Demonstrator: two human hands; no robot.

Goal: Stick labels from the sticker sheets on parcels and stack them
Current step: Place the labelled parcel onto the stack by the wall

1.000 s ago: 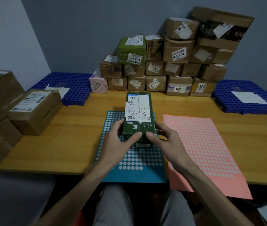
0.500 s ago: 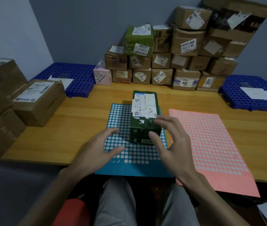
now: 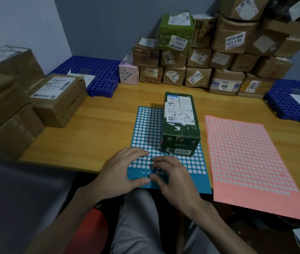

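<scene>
Pressing on the near edge of the blue sticker sheet (image 3: 145, 125), the left hand (image 3: 123, 171) lies flat, its fingers (image 3: 138, 153) relaxed and apart. Just beside it, the right hand (image 3: 173, 178) curls its fingers onto the dots; whether they pinch a sticker, I cannot tell. 1 green parcel (image 3: 180, 131) stands on the sheet's far half, on the wooden surface (image 3: 99, 134). The pink sticker sheet (image 3: 246, 162) lies to the right.
</scene>
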